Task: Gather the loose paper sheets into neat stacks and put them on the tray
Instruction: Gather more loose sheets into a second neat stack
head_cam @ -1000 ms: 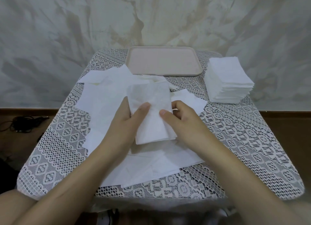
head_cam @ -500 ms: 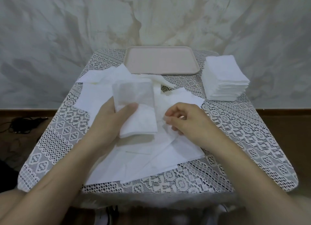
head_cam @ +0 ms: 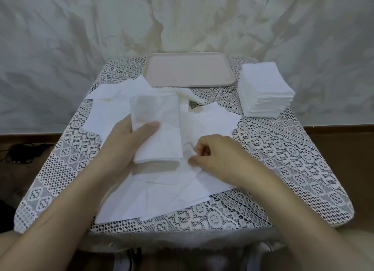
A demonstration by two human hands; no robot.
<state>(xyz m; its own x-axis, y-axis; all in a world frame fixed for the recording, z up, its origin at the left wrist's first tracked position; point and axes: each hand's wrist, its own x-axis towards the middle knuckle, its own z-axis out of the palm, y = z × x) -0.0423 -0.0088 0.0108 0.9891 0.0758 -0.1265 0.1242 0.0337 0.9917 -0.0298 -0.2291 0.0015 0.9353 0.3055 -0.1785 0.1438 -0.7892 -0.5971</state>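
Table (head_cam: 283, 169), lace-covered: loose sheets (head_cam: 162, 197) lie overlapping across its middle and left, a pink tray (head_cam: 188, 72) sits at the far edge, and a tall squared stack (head_cam: 265, 92) stands just right of the tray. Small bundle (head_cam: 157, 133), lifted above the spread: the left hand (head_cam: 129, 141) grips it, thumb pressed on top. Right hand (head_cam: 218, 159), fingers curled, pinches a single sheet (head_cam: 188, 149) of the spread between thumb and forefinger.

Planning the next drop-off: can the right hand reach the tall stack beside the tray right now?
Probably yes: the right hand pinches a loose sheet, but only bare lace tablecloth lies between it and the tall stack.
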